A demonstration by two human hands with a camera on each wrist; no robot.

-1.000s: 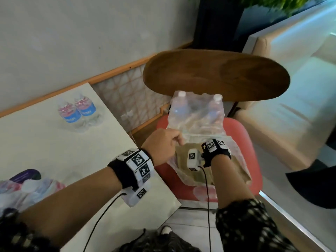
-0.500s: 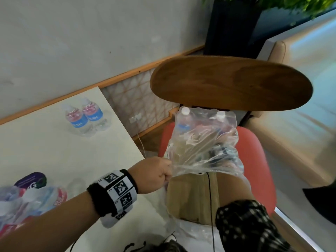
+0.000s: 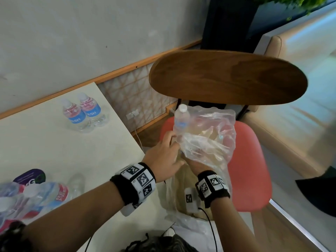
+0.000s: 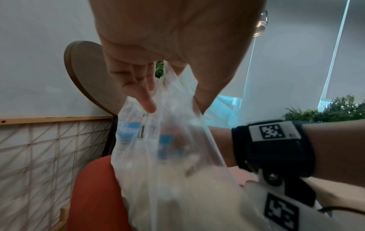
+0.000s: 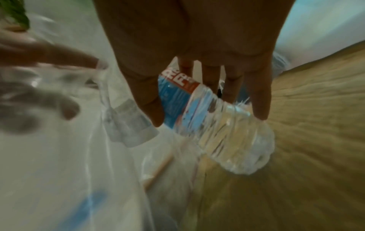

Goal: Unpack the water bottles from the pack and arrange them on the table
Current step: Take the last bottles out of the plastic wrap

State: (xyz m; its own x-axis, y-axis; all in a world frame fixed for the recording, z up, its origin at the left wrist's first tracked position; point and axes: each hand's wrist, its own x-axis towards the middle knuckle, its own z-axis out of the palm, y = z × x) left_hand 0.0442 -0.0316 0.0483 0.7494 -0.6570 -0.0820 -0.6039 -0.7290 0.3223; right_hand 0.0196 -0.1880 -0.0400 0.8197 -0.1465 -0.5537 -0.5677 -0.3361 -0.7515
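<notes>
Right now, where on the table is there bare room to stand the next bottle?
The table is bare in the middle, between the two standing bottles near the wall and the wrapped pack at the near left corner. The right edge beside the chair looks free too. The near left corner is crowded.

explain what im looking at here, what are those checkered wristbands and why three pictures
It is a person, not a machine. The checkered bands carry cameras: one picture comes from the head, one from each wrist. On a red chair sits a torn plastic pack with a water bottle standing in it. The left hand pinches the plastic open; the right hand reaches inside around another bottle. Two bottles already stand on the table, beside another pack.
</notes>
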